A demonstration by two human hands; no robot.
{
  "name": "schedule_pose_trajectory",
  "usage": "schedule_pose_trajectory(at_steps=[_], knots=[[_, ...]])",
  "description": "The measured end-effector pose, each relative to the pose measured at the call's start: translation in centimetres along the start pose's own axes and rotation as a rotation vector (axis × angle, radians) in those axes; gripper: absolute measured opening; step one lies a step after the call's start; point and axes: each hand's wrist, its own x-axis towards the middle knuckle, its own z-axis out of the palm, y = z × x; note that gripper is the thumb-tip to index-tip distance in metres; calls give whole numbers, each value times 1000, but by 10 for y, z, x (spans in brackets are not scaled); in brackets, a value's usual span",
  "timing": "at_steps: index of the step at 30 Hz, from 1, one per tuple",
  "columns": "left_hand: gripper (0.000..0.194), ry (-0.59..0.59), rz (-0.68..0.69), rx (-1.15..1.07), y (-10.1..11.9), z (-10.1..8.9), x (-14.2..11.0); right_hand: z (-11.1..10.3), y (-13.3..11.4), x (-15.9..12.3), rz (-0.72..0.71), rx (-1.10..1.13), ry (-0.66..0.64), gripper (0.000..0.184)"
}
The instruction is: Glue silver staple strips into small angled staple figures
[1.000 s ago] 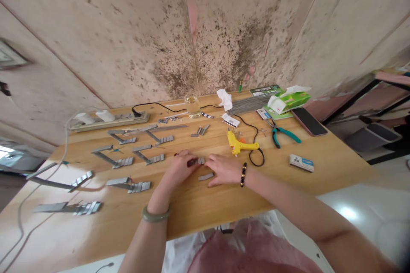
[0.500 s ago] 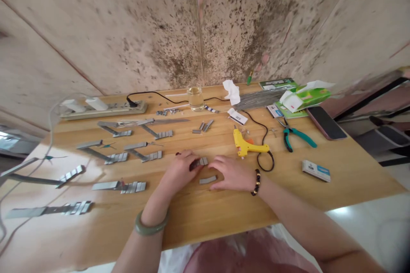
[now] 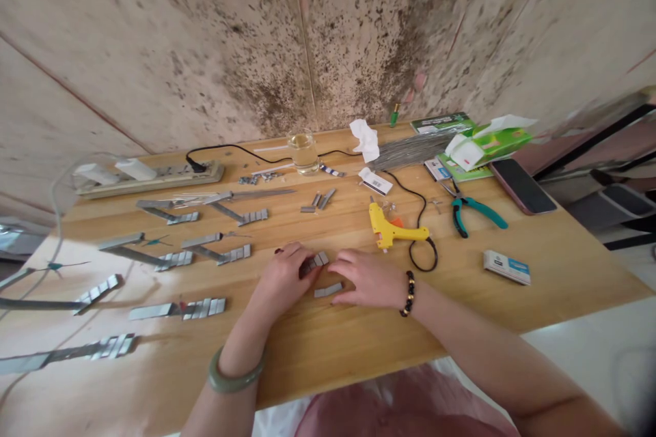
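My left hand [image 3: 284,280] is closed around a short grey block of metal strips [image 3: 320,260], which look like rows of staples. Its fingers cover the block's left part. Facing it from the right is my right hand [image 3: 366,278], thumb and fingers apart, with fingertips close to the block's right end. Whether they touch it, I cannot tell. One loose, slightly bent grey strip [image 3: 329,290] lies on the wooden table [image 3: 328,348] beside the right thumb tip.
Several grey strip assemblies [image 3: 205,308] are laid out at left. Behind my hands lie short strips [image 3: 326,199], a glass of liquid [image 3: 303,153] and a power strip [image 3: 148,179]. To the right are a yellow glue gun [image 3: 397,229], pliers [image 3: 476,212], a small box [image 3: 507,268] and a phone [image 3: 523,186].
The camera view has shifted slightly, so most table items appear further left. Both hands keep nearly the same pose around the block and the loose strip.
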Motion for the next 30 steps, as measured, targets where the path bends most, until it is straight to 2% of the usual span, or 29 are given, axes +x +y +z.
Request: schedule_pose_trajectory(at_steps=[16, 19, 25, 30], knots=[[7, 63, -15, 50, 8, 2, -2, 2, 5, 3, 48, 112, 59, 42], [5, 87, -26, 46, 5, 0, -2, 1, 5, 3, 60, 123, 58, 43], [14, 246, -34, 138, -9, -2, 1, 1, 5, 2, 43, 111, 49, 47], [17, 192, -79, 221, -15, 3, 5, 0, 2, 1, -2, 27, 9, 52]])
